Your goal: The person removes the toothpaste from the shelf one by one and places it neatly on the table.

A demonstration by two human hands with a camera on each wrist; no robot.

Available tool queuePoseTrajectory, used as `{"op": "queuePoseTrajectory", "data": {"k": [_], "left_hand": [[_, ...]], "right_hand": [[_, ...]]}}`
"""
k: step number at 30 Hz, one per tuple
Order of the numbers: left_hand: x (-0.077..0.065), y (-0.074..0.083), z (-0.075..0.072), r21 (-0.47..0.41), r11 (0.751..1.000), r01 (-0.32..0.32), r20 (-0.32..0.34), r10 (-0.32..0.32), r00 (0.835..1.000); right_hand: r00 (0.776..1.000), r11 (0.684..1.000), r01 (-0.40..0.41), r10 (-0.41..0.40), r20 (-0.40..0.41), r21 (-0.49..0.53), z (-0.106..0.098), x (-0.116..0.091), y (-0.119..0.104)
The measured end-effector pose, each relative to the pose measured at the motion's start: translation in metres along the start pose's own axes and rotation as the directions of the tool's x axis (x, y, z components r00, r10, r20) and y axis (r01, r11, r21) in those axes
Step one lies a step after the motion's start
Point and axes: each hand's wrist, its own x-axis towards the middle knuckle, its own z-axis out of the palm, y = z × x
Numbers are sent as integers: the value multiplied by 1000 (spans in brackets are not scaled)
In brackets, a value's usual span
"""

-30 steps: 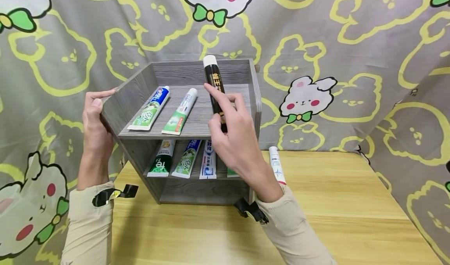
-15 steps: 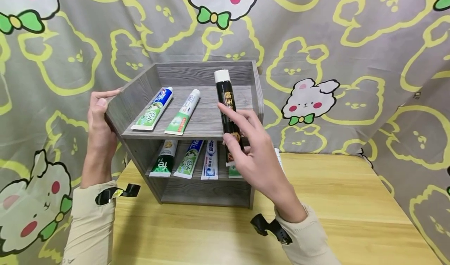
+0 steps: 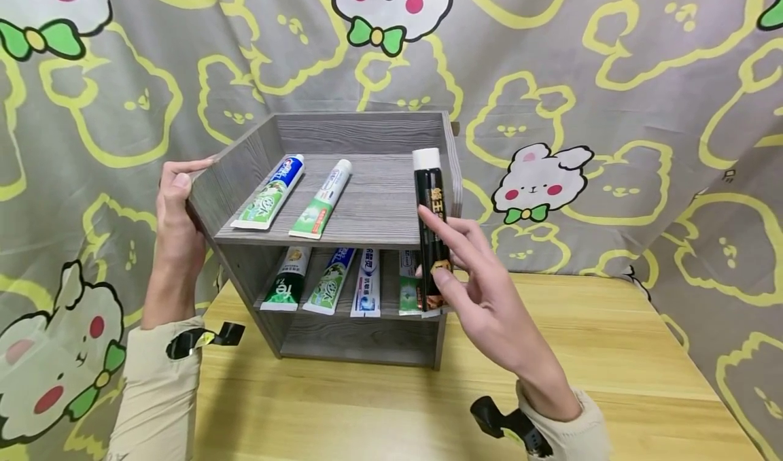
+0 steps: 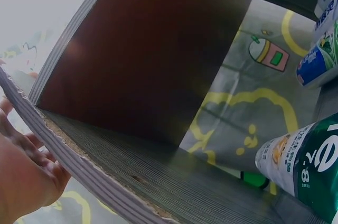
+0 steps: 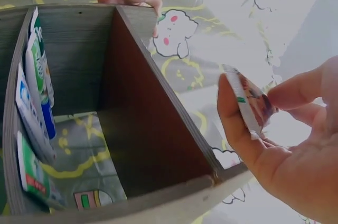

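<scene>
My right hand (image 3: pixel 489 304) pinches a black toothpaste tube (image 3: pixel 430 223) near its lower end, white cap up, in front of the right side of the grey wooden shelf (image 3: pixel 385 206). In the right wrist view the tube's flat crimped end (image 5: pixel 245 102) sits between thumb and fingers. My left hand (image 3: pixel 180 243) grips the shelf's left side panel (image 3: pixel 235 175). On the top board lie a blue-green toothpaste tube (image 3: pixel 269 192) and a white-green tube (image 3: pixel 321 199), with a gap to their right.
Several toothpaste tubes line the middle board, among them a dark green tube (image 3: pixel 286 281) and a white-blue tube (image 3: pixel 367 287). The shelf stands on a wooden table (image 3: pixel 342 406). A patterned curtain (image 3: pixel 550 53) hangs behind it.
My right hand has moved right and down with the black tube, which now stands nearly upright. The left hand keeps its hold on the shelf. The white tube at the right is now hidden.
</scene>
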Motion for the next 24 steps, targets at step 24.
{"op": "queuePoseTrajectory", "data": {"k": [24], "left_hand": [[2, -1, -3, -10, 1000, 9, 36, -8, 999]], "right_hand": [[981, 996, -50, 63, -182, 77, -42, -55, 45]]}}
